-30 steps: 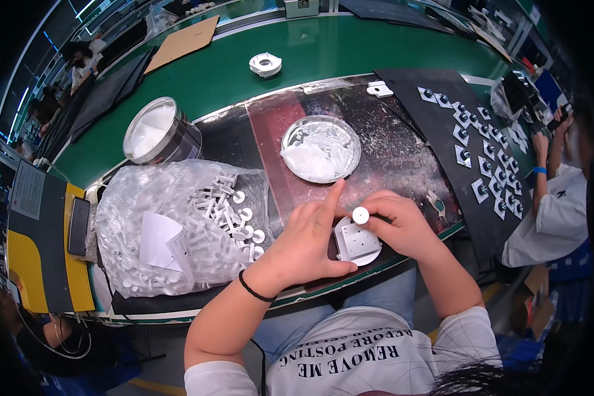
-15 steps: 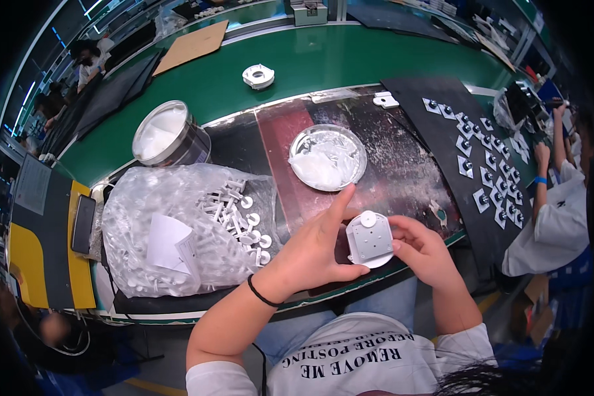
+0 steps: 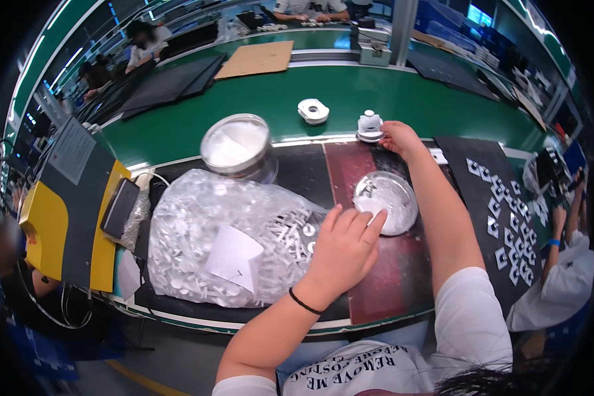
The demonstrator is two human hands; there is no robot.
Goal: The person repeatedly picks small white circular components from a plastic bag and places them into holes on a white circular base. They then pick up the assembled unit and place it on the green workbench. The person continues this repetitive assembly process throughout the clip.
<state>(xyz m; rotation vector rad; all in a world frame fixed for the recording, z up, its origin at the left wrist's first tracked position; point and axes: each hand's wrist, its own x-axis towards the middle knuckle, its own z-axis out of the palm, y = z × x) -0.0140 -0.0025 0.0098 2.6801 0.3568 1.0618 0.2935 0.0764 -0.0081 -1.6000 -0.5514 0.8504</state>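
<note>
At the far side, my right hand (image 3: 399, 140) has its fingertips closed on the right edge of a white plastic housing (image 3: 370, 127) with a small round knob on top. That housing is at the near edge of the green surface. My left hand (image 3: 346, 247) is held at the near left rim of a round, shallow metal dish (image 3: 410, 206), fingers spread and nothing visible in them. Inside the dish lies crumpled clear plastic film (image 3: 386, 210) with some small pieces. Left of this hand sits a large clear bag (image 3: 191, 231) full of white plastic pegs (image 3: 290, 231).
Behind the bag stands a clear tub (image 3: 267, 165) with white contents. Another white ring-shaped part (image 3: 313, 111) lies on the green table (image 3: 244, 105). A black mat (image 3: 465, 148) at right bears several small white-and-black pieces. A yellow-and-grey machine (image 3: 79, 218) is far left; a co-worker (image 3: 554, 284) sits at right.
My right hand has carried the white housing from in front of me out to the green surface. The left hand has let go of it and moved beside the dish. The view has shifted.
</note>
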